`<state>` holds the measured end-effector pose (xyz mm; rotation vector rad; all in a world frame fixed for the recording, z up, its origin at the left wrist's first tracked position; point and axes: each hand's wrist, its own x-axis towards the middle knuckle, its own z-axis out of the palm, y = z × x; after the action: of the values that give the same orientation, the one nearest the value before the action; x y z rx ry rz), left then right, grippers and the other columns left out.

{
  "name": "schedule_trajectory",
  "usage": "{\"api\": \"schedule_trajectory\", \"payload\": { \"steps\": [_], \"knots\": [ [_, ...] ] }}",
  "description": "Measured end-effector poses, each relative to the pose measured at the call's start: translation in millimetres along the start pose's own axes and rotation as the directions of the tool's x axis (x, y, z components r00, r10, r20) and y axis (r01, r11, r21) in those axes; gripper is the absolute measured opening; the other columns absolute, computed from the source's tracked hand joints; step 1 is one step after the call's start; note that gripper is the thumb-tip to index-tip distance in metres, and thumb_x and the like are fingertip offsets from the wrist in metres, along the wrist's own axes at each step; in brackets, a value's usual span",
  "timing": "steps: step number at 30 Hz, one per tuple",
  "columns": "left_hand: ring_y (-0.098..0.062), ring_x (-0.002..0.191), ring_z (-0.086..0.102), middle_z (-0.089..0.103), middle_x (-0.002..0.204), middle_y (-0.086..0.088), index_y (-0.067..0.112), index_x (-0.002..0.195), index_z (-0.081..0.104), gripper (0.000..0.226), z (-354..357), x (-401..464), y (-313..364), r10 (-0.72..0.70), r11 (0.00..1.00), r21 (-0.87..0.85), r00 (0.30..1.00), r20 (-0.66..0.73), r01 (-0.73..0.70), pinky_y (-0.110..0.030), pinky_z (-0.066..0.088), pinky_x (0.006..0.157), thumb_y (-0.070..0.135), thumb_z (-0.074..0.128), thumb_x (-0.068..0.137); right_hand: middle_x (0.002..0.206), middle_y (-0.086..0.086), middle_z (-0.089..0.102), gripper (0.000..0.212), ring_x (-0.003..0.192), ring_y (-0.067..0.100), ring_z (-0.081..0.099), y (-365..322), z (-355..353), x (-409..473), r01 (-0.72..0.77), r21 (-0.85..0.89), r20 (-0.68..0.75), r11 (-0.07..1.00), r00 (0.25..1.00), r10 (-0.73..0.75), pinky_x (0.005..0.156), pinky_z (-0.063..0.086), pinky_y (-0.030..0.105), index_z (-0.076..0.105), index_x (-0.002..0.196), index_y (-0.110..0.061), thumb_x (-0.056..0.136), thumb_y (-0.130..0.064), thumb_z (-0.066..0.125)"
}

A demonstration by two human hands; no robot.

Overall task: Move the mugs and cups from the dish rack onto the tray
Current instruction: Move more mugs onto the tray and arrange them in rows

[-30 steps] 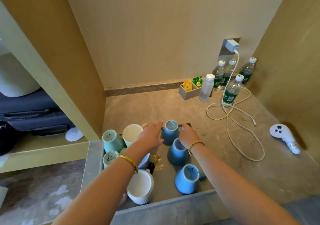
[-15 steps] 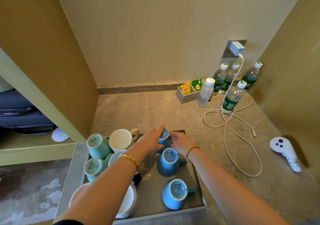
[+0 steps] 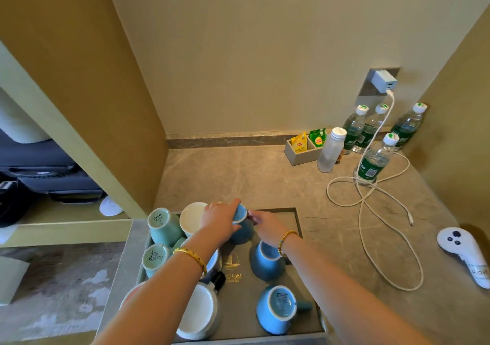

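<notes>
Nearest, at tray's (image 3: 297, 220) front edge: blue mug (image 3: 278, 309) upside down, base up, stub handle pointing right; beside it to the left a white mug (image 3: 197, 314) on its side, mouth toward camera. Mid-tray: second blue mug (image 3: 265, 261) inverted, partly behind right wrist. Left edge: two pale teal cups (image 3: 161, 225) tilted, bases showing, leaning against tray wall. Further in: left hand (image 3: 221, 221) curled over the base of a third blue mug (image 3: 241, 226), fingers wrapped on its upper rim; right hand (image 3: 265, 225) touching same mug's right side, fingertips at the wall or handle; exact pinch not readable. White cup (image 3: 192, 218) just left of that mug, mouth open toward camera. No dish rack identifiable. Judgement: glazed ceramic, rigid, moderately heavy, slick, chips on knocks; crowded spacing means clinking risk. Best hold by the handle or around the body, lowered gently. Far: counter (image 3: 238, 175) with white cable (image 3: 371, 212), water bottles (image 3: 373, 159), tea-bag box (image 3: 299, 153), white controller (image 3: 462, 252) at right.
</notes>
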<state>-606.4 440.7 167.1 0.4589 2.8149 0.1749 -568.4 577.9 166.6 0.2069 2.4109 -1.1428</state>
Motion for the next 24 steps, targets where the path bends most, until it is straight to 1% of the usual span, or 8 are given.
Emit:
{"api": "schedule_trajectory", "payload": {
  "steps": [3,6,8,10,11,13,15,24],
  "knots": [
    [-0.03,0.116,0.047,0.059,0.12,-0.008,0.028,0.129,0.034,0.053,2,-2,0,-0.018,1.0,0.004,1.0,-0.021,0.018,-0.037,0.035,0.093,0.041,0.06,0.085,0.124,0.013,0.059,0.043,0.106,0.024,0.058,-3,0,4,-0.019,-0.01,0.0,1.0,1.0,0.019,0.088,0.046,0.031,0.049,0.131,-0.016,0.093,-0.004,0.035],
    [-0.03,0.117,0.045,0.06,0.119,-0.009,0.027,0.13,0.034,0.054,4,-3,6,-0.038,0.999,0.021,0.999,-0.034,0.038,-0.037,0.034,0.095,0.043,0.059,0.085,0.118,0.012,0.06,0.038,0.094,0.02,0.057,-4,0,4,-0.045,-0.046,0.015,0.998,0.999,0.046,0.078,0.043,0.028,0.05,0.129,-0.016,0.093,-0.007,0.037],
    [-0.03,0.116,0.046,0.061,0.118,-0.009,0.026,0.128,0.036,0.052,4,-3,8,-0.049,0.998,0.033,0.997,-0.059,0.051,-0.037,0.034,0.094,0.045,0.058,0.084,0.117,0.01,0.061,0.038,0.097,0.022,0.058,-4,2,3,-0.029,-0.073,0.016,0.997,0.999,0.031,0.075,0.041,0.027,0.05,0.128,-0.016,0.093,-0.007,0.038],
    [-0.029,0.115,0.047,0.061,0.117,-0.009,0.026,0.126,0.037,0.051,4,-4,9,-0.053,0.998,0.04,0.995,-0.081,0.056,-0.037,0.034,0.093,0.046,0.057,0.085,0.118,0.01,0.061,0.042,0.104,0.025,0.058,-5,5,0,-0.006,-0.129,0.015,0.992,1.0,0.008,0.081,0.044,0.03,0.047,0.131,-0.017,0.091,-0.006,0.039],
    [-0.029,0.115,0.047,0.062,0.116,-0.009,0.026,0.126,0.037,0.05,4,-5,9,-0.054,0.997,0.043,0.995,-0.088,0.058,-0.037,0.034,0.093,0.047,0.057,0.085,0.118,0.01,0.062,0.044,0.107,0.026,0.058,-5,7,-1,-0.003,-0.199,0.004,0.98,1.0,0.004,0.09,0.044,0.034,0.044,0.133,-0.018,0.091,-0.006,0.039],
    [-0.029,0.115,0.047,0.062,0.115,-0.008,0.026,0.124,0.037,0.048,5,-7,10,-0.062,0.997,0.045,0.993,-0.097,0.067,-0.037,0.034,0.093,0.047,0.056,0.085,0.112,0.01,0.064,0.047,0.11,0.028,0.057,-5,10,-4,0.0,-0.383,-0.013,0.924,1.0,-0.005,0.11,0.028,0.047,0.038,0.136,-0.018,0.09,-0.005,0.038],
    [-0.029,0.115,0.048,0.062,0.114,-0.008,0.026,0.122,0.037,0.046,6,-8,11,-0.074,0.996,0.043,0.992,-0.104,0.078,-0.037,0.035,0.093,0.047,0.056,0.085,0.106,0.009,0.066,0.048,0.11,0.027,0.057,-5,13,-7,0.001,-0.486,-0.009,0.874,1.0,-0.006,0.115,0.012,0.053,0.034,0.136,-0.016,0.09,-0.005,0.038],
    [-0.03,0.113,0.049,0.06,0.117,-0.009,0.025,0.13,0.032,0.05,5,-10,7,-0.047,0.999,0.009,0.997,-0.055,0.048,-0.038,0.034,0.093,0.037,0.056,0.087,0.108,0.007,0.066,0.046,0.112,0.024,0.057,-7,12,-7,-0.014,-0.541,-0.022,0.841,1.0,0.003,0.114,0.001,0.056,0.033,0.135,-0.013,0.09,-0.006,0.039]
  ]
}}
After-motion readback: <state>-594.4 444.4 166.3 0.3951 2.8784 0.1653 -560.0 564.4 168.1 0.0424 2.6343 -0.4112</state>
